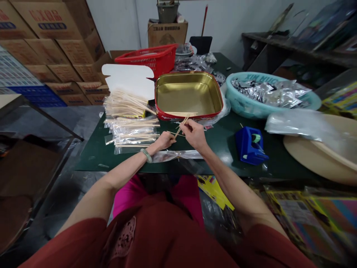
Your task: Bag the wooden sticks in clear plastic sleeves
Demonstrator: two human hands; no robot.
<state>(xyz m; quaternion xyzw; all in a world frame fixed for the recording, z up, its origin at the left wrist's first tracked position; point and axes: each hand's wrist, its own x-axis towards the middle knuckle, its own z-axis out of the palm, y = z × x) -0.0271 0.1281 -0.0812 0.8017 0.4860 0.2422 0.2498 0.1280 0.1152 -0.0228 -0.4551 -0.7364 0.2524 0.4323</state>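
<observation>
Several thin wooden sticks (182, 124) slant upward between my two hands, over the table in front of the tin. My right hand (193, 133) pinches them near their upper part. Just to the left, my left hand (166, 140) is closed round their lower end, with a bangle on its wrist. More sticks lie in the gold-lined tin (189, 93), along its near wall. Bundles of sticks in clear plastic bags (131, 136) are layered left of my left hand. A flat strip of clear plastic bags (178, 155) lies below my hands at the table's front edge.
A blue tape dispenser (251, 145) stands right of my right hand. Behind it, a turquoise basin (234, 96) holds silvery packets. A red basket (164, 59) and an open white box (131, 80) stand at the back left. A beige basin (309, 160) overhangs the right side.
</observation>
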